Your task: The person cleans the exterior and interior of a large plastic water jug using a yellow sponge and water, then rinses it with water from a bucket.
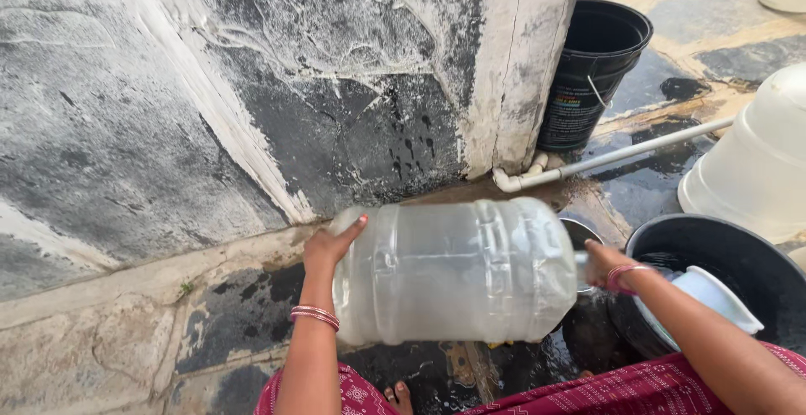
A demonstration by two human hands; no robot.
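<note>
The person was crouched over the wet stone floor (227,314), holding a large, clear, ribbed plastic water jar (457,272) on its side at the middle of the view, lifted off the ground above their feet. The left hand (329,245) lay flat and spread against the jar's base at nine o'clock, fingers open and pressing, not curled around anything. The right hand (606,265) was closed at the neck end at three o'clock, though what its fingers clasped there I could not make out. Judging by the cloudy walls and the puddles, the jar was being swilled or tipped out, which called for a steady two-handed hold. A wide black tub (722,251) with a white plastic jug (714,297) stood at four o'clock, a black bucket (592,70) at one o'clock beside a white pipe (621,153).
</note>
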